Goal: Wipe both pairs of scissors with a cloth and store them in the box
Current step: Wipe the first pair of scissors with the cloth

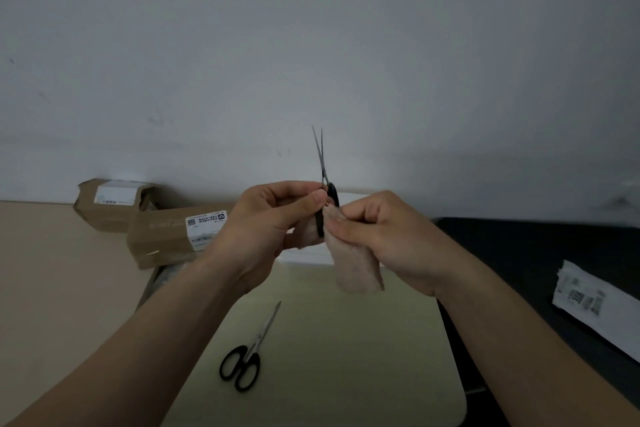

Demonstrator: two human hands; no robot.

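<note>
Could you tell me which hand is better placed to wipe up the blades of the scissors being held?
Probably the right hand: it pinches the cloth against the handles of the upright scissors, just below the blades. The left hand grips those scissors, so it should steady them.

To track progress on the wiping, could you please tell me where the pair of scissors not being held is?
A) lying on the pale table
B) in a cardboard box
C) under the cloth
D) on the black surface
A: the black-handled scissors lie flat on the pale table, while the left hand holds the other pair upright and the right hand grips the cloth.
</note>
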